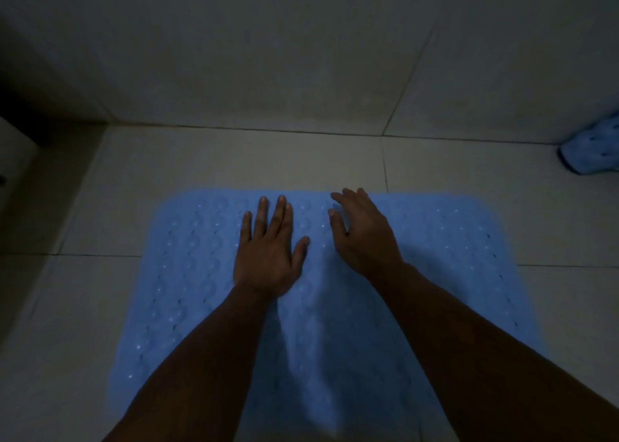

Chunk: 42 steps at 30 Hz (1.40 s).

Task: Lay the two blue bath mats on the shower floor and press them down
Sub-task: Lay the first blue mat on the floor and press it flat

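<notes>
Blue bath mat (207,274) lies flat on the tiled shower floor (234,160), dimpled with small holes. Left hand (268,260) presses it with straight fingers; right hand (365,237) hovers relaxed, grasping nothing.

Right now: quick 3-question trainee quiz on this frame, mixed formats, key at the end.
1. True or false: the left hand lies flat, fingers straight, on the spread blue mat.
2. The second mat is: A) rolled up at far right by the wall B) under the spread mat C) in the right hand.
3. Fill in: the right hand grips ____.

Key: 1 true; 2 A; 3 nothing
</notes>
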Available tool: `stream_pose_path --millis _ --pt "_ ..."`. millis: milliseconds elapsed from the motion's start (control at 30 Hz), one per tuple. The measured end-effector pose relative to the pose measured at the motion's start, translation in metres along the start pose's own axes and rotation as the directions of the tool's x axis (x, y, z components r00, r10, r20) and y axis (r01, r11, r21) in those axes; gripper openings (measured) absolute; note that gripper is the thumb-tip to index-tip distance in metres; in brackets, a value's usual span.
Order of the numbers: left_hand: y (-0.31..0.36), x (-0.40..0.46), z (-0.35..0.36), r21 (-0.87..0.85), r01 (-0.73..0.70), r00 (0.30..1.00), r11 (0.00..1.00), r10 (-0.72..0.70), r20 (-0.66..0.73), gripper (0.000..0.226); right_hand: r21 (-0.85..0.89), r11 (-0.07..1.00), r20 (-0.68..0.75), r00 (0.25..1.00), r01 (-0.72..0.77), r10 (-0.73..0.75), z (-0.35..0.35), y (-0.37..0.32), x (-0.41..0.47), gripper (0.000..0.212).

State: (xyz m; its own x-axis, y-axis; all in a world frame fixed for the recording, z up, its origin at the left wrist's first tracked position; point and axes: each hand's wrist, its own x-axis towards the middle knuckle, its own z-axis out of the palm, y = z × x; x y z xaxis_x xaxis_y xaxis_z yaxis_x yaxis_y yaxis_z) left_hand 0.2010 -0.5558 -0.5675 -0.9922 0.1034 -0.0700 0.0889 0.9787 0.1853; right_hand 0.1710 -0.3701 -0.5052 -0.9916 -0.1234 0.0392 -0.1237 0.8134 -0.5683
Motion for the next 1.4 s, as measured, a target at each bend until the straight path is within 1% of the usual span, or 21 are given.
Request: stream_pose_path --millis 67,167,267,367,433,467,533,567,633,733,767,800,833,900,967,1033,1100,1167,1267,1400 --pt "0.000 0.001 -0.001 -0.004 -0.008 1.000 1.000 0.008 -0.003 0.074 -0.018 0.999 -0.058 0.997 0.041 -0.042 0.007 0.002 -0.003 0.044" --pt "0.001 0.001 0.000 -0.014 -0.012 1.000 1.000 0.012 -0.016 0.072 -0.027 0.999 -0.021 0.999 0.046 -0.046 0.016 -0.001 -0.009 0.044" --pt "0.000 0.001 0.001 -0.022 -0.014 1.000 1.000 0.014 -0.016 0.071 -0.030 0.999 -0.016 1.000 0.020 -0.020 0.018 0.006 -0.012 0.045" --pt "0.000 0.002 0.001 -0.035 -0.006 1.000 0.999 0.006 -0.007 0.072 -0.064 0.998 -0.011 1.000 -0.022 0.021 0.012 0.016 -0.012 0.053" --pt "0.001 0.004 -0.003 -0.056 0.011 1.000 0.998 -0.011 0.004 0.070 -0.117 0.993 0.026 0.999 -0.029 0.032 0.007 0.013 -0.007 0.059" --pt "0.002 0.005 -0.007 -0.064 0.028 0.999 0.998 -0.026 0.022 0.069 -0.148 0.988 0.077 0.995 -0.048 0.060 0.004 0.009 -0.002 0.060" --pt "0.005 0.010 -0.018 -0.069 0.063 0.995 0.996 -0.057 0.084 0.067 -0.207 0.973 0.202 0.969 -0.102 0.144 -0.001 -0.002 0.013 0.057" --pt "0.007 0.014 -0.024 -0.065 0.073 0.990 0.995 -0.064 0.128 0.065 -0.236 0.966 0.255 0.953 -0.103 0.163 -0.003 -0.009 0.020 0.055" --pt "0.010 0.026 -0.045 -0.065 0.075 0.970 0.995 -0.058 0.235 0.061 -0.275 0.960 0.327 0.934 -0.050 0.142 -0.001 -0.019 0.029 0.054" --pt "0.004 0.051 -0.082 -0.133 0.096 0.896 0.986 -0.027 0.444 0.053 -0.318 0.948 0.374 0.922 0.028 0.099 0.011 -0.029 0.031 0.053" --pt "-0.003 0.057 -0.090 -0.165 0.100 0.882 0.981 -0.010 0.471 0.051 -0.316 0.948 0.384 0.918 0.027 0.102 0.016 -0.031 0.030 0.054" --pt "-0.012 0.059 -0.094 -0.189 0.095 0.891 0.977 0.001 0.454 0.050 -0.308 0.951 0.395 0.912 0.020 0.108 0.021 -0.031 0.026 0.056" --pt "-0.019 0.057 -0.094 -0.203 0.089 0.915 0.975 0.000 0.403 0.052 -0.304 0.952 0.404 0.908 0.018 0.112 0.028 -0.029 0.022 0.060" --pt "-0.030 0.045 -0.087 -0.181 0.078 0.964 0.980 -0.028 0.263 0.056 -0.327 0.945 0.384 0.917 0.030 0.104 0.042 -0.023 0.013 0.070" --pt "-0.030 0.034 -0.079 -0.114 0.048 0.990 0.992 -0.033 0.137 0.056 -0.352 0.935 0.326 0.942 0.044 0.079 0.056 -0.015 0.003 0.079" --pt "-0.025 0.029 -0.070 -0.086 0.035 0.998 0.996 -0.031 0.048 0.057 -0.365 0.928 0.240 0.970 0.070 0.021 0.067 -0.008 -0.004 0.083" --pt "-0.020 0.026 -0.064 -0.075 0.045 0.999 0.996 -0.043 0.017 0.056 -0.397 0.914 0.161 0.987 0.090 -0.028 0.074 -0.004 -0.009 0.085" --pt "-0.017 0.022 -0.055 -0.071 0.065 0.998 0.995 -0.066 -0.008 0.055 -0.433 0.896 0.124 0.991 0.098 -0.048 0.080 -0.003 -0.013 0.086" --pt "-0.014 0.017 -0.046 -0.087 0.069 0.996 0.994 -0.074 -0.049 0.054 -0.442 0.891 0.098 0.993 0.103 -0.066 0.081 -0.002 -0.016 0.086" --pt "-0.016 0.017 -0.035 -0.165 0.064 0.994 0.984 -0.077 -0.073 0.053 -0.448 0.887 0.097 0.993 0.109 -0.072 0.079 -0.001 -0.016 0.086"
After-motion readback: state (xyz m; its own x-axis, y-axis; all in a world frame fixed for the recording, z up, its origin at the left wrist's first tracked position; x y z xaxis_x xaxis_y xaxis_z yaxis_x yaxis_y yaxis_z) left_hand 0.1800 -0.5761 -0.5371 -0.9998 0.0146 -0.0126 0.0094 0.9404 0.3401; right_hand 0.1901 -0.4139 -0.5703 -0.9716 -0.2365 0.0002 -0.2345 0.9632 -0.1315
